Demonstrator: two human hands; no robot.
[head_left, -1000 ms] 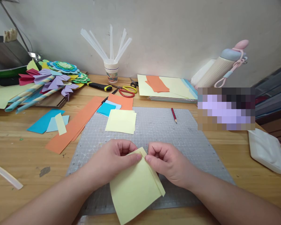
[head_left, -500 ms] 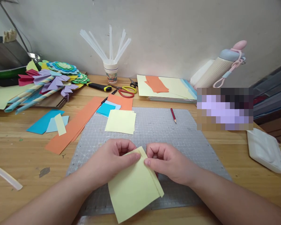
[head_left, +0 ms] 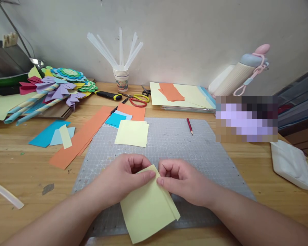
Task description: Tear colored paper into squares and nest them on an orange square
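A pale yellow paper sheet (head_left: pixel 149 208) is held tilted above the near part of the grey cutting mat (head_left: pixel 169 140). A narrow folded strip runs along its right edge. My left hand (head_left: pixel 128 177) pinches the top of the sheet, thumb on its face and fingers curled behind. My right hand (head_left: pixel 182 179) grips the right edge near the top corner between thumb and bent fingers. Beyond the hands, more pale yellow squares (head_left: pixel 133 134) lie on the mat, beside blue pieces (head_left: pixel 115 119) and an orange piece (head_left: pixel 136 111).
A red pencil (head_left: pixel 189 126) lies on the mat. Behind are scissors (head_left: pixel 140 100), a cutter (head_left: pixel 108 95), a cup of white strips (head_left: pixel 122 80) and a paper stack (head_left: pixel 195 97). Paper flowers (head_left: pixel 66 78) and orange strips (head_left: pixel 84 136) are left, a white tray (head_left: pixel 292 164) right.
Both hands and the held sheet have shifted slightly toward me. The strip at the sheet's top corner now lies closer under the left thumb.
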